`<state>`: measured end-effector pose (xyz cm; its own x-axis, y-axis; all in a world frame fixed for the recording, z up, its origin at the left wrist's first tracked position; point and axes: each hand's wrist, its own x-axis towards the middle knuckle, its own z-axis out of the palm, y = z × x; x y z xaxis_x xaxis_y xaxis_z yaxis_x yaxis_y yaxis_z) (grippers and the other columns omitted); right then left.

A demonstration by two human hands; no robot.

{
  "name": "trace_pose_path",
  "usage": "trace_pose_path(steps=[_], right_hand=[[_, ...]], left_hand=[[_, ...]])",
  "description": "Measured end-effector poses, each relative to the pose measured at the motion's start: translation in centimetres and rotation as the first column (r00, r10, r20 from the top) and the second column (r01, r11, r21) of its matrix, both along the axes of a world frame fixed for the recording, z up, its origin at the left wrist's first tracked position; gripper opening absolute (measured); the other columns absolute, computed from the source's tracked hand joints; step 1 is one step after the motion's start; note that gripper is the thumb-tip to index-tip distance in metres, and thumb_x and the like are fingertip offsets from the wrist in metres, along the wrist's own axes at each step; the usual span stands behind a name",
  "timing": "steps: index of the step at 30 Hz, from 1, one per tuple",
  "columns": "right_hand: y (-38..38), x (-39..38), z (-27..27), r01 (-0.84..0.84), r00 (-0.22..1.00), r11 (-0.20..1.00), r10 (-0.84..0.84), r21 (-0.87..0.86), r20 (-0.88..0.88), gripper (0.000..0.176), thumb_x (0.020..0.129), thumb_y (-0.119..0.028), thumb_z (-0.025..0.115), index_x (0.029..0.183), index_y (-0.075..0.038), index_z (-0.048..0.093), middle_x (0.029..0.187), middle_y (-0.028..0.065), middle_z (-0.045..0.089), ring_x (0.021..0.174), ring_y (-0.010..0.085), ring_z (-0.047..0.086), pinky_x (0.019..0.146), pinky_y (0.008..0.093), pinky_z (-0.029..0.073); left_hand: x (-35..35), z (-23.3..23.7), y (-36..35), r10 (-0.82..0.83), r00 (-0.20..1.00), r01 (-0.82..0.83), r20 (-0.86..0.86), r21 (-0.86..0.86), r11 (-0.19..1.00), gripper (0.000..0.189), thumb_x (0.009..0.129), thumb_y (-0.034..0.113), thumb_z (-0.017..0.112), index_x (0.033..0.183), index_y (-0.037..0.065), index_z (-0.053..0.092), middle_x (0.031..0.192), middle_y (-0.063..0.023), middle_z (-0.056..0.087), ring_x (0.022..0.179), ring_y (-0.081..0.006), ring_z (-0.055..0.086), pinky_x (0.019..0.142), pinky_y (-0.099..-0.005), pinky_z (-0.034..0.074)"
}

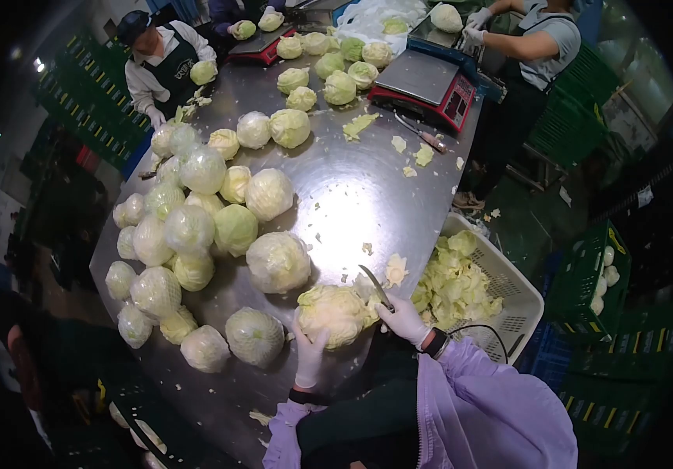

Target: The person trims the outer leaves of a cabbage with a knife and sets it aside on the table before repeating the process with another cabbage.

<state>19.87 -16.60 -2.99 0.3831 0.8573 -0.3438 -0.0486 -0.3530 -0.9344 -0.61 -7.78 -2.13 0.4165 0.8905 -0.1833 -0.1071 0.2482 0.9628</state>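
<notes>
A pale green cabbage (333, 313) lies on the steel table (352, 187) near its front edge. My left hand (308, 353), in a white glove, presses on the cabbage's near side. My right hand (404, 319), also gloved, grips a knife (375, 287) whose blade points away over the cabbage's right side. A cut leaf piece (396, 270) lies just beyond the blade.
Many wrapped cabbages (195, 227) crowd the table's left half. A white basket (508, 305) of cabbage trimmings stands at the right edge. Red scales (424, 82) sit at the far end, where other people handle cabbages. Green crates (586, 281) stand on the right floor.
</notes>
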Motion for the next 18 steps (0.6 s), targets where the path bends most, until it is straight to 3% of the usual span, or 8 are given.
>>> trace_pose_path(steps=[3,7,8,9,10,11,15,18], right_hand=[[0.1,1.1,-3.4,0.024,0.983,0.986,-0.054,-0.167,-0.178,0.032,0.092,-0.023,0.059,0.113,0.001,0.057,0.071,0.0024,0.06,0.048,0.0092,0.058,0.046,0.024,0.046],[0.1,0.8,-3.4,0.073,0.971,0.992,-0.095,-0.106,-0.219,0.037,0.091,-0.025,0.062,0.114,0.003,0.056,0.075,0.0032,0.061,0.054,0.0112,0.062,0.047,0.0243,0.048],[0.7,0.5,-1.7,0.075,0.997,0.997,-0.074,0.025,-0.02,0.047,0.087,-0.029,0.067,0.121,0.002,0.054,0.088,0.0108,0.066,0.07,0.0202,0.067,0.06,0.0283,0.053],[1.2,-0.1,0.1,0.074,0.997,0.997,-0.073,0.024,-0.022,0.047,0.087,-0.029,0.067,0.121,0.002,0.054,0.088,0.0108,0.066,0.07,0.0202,0.067,0.06,0.0283,0.053],[1.6,-0.6,1.9,0.01,0.937,0.987,-0.065,0.159,0.344,0.047,0.086,-0.028,0.068,0.122,0.001,0.055,0.092,0.0124,0.066,0.081,0.0221,0.065,0.071,0.0292,0.051],[2.0,-1.1,2.9,-0.096,0.745,0.962,-0.102,0.257,0.659,0.048,0.086,-0.028,0.069,0.122,-0.001,0.056,0.097,0.0139,0.066,0.093,0.024,0.063,0.082,0.0301,0.049],[3.0,-2.1,3.3,-0.273,0.738,0.928,0.033,0.254,0.674,0.048,0.082,-0.029,0.072,0.12,-0.003,0.059,0.094,0.0183,0.066,0.082,0.0246,0.063,0.075,0.0311,0.049],[3.5,-0.3,3.7,-0.138,0.933,0.989,0.146,-0.047,0.328,0.039,0.087,-0.03,0.065,0.112,0.001,0.064,0.092,0.0154,0.068,0.079,0.0245,0.065,0.075,0.0337,0.051]], left_hand=[[-1.7,-1.2,0.2,0.027,0.998,-0.022,0.049,-0.115,0.993,0.076,0.085,0.018,0.064,0.144,0.002,0.019,0.136,-0.0175,0.039,0.121,-0.0253,0.045,0.103,-0.038,0.04],[-3.4,-2.1,0.1,-0.01,1.0,0.014,0.022,-0.161,0.987,0.077,0.085,0.02,0.064,0.144,0.002,0.019,0.135,-0.0168,0.039,0.122,-0.0254,0.045,0.102,-0.0381,0.041],[-3.5,-1.7,-0.2,-0.041,0.999,0.036,-0.029,-0.143,0.989,0.078,0.084,0.023,0.066,0.144,0.003,0.02,0.136,-0.0164,0.038,0.123,-0.0254,0.044,0.103,-0.0385,0.04],[-3.4,-1.7,-0.5,-0.04,0.999,0.035,-0.031,-0.143,0.989,0.078,0.084,0.023,0.066,0.144,0.003,0.02,0.136,-0.0164,0.038,0.123,-0.0254,0.044,0.103,-0.0385,0.04],[-3.3,-1.7,-1.0,-0.031,0.994,0.027,-0.108,-0.042,0.999,0.081,0.083,0.022,0.068,0.144,0.003,0.019,0.137,-0.0166,0.037,0.124,-0.0254,0.042,0.105,-0.0383,0.038],[-3.0,-1.7,-1.4,-0.018,0.983,0.029,-0.184,0.059,0.998,0.083,0.082,0.021,0.069,0.145,0.002,0.018,0.138,-0.0169,0.035,0.126,-0.0255,0.041,0.106,-0.0381,0.036],[-2.2,-0.8,-2.1,-0.022,0.977,0.041,-0.213,0.084,0.996,0.088,0.081,0.016,0.071,0.145,-0.001,0.013,0.138,-0.0196,0.032,0.126,-0.0266,0.038,0.107,-0.0388,0.034],[-3.6,-2.5,-1.3,-0.056,0.985,0.067,-0.165,0.064,0.996,0.091,0.08,0.017,0.073,0.145,-0.001,0.012,0.14,-0.0195,0.031,0.128,-0.0269,0.037,0.108,-0.0388,0.033]])
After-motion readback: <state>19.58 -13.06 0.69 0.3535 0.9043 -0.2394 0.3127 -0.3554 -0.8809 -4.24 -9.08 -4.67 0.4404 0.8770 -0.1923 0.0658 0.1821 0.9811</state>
